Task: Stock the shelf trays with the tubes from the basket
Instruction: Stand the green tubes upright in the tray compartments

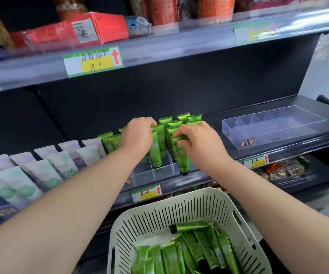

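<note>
A clear divided tray on the middle shelf holds several upright green tubes. My left hand grips the top of one green tube standing in a front compartment. My right hand pinches the crimped end of another green tube, which hangs cap down over the tray's front right corner. Below, a white slotted basket holds several more green tubes lying loose.
An empty clear divided tray sits to the right on the same shelf. White and lilac tubes fill trays on the left. Red boxes stand on the shelf above. Snack packs lie on the shelf below.
</note>
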Demonstrator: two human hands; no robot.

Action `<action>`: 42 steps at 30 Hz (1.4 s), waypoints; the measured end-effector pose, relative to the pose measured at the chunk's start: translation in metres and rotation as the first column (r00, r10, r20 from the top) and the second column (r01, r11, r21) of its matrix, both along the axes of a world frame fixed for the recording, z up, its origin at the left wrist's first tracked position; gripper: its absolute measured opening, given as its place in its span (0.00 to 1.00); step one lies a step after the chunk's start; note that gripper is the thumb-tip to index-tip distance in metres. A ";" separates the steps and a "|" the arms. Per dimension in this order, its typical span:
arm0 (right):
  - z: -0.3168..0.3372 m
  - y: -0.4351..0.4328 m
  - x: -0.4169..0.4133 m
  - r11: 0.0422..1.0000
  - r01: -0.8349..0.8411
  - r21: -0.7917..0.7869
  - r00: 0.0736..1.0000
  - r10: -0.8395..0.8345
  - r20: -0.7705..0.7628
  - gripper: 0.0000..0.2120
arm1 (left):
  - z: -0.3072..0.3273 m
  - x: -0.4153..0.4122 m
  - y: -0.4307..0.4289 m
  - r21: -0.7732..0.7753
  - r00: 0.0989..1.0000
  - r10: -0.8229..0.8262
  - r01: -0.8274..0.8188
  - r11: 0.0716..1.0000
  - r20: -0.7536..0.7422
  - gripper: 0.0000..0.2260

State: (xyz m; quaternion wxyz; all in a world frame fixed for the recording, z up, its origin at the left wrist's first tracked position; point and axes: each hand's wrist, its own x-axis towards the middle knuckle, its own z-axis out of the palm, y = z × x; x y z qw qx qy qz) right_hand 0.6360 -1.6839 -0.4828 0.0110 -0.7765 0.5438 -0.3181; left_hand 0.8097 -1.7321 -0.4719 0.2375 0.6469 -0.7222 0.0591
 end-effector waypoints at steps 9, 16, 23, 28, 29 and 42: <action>0.016 -0.021 0.037 0.998 0.010 -0.065 1.000 -0.010 -0.008 0.09 | 0.005 0.025 0.033 0.010 1.000 0.008 -0.007 1.000 -0.028 0.16; 0.001 -0.038 0.054 0.999 0.047 0.023 0.990 -0.043 -0.137 0.10 | -0.004 0.038 0.036 0.025 0.999 -0.001 0.002 1.000 -0.034 0.17; -0.015 -0.047 0.058 0.993 0.069 0.093 0.976 -0.048 -0.212 0.16 | -0.012 0.048 0.031 0.022 0.998 -0.025 0.026 0.999 -0.060 0.17; -0.014 -0.042 0.057 0.999 0.042 -0.016 0.981 -0.044 -0.188 0.16 | -0.016 0.050 0.033 0.026 0.997 -0.034 0.036 0.999 -0.074 0.18; -0.016 -0.039 0.055 0.998 0.036 -0.055 0.983 -0.045 -0.180 0.16 | -0.017 0.050 0.034 0.034 0.996 -0.040 0.043 0.999 -0.077 0.17; -0.069 0.020 0.019 0.985 0.004 -0.175 0.978 -0.040 -0.207 0.21 | -0.067 0.020 0.077 0.174 0.990 -0.138 0.141 0.975 -0.026 0.16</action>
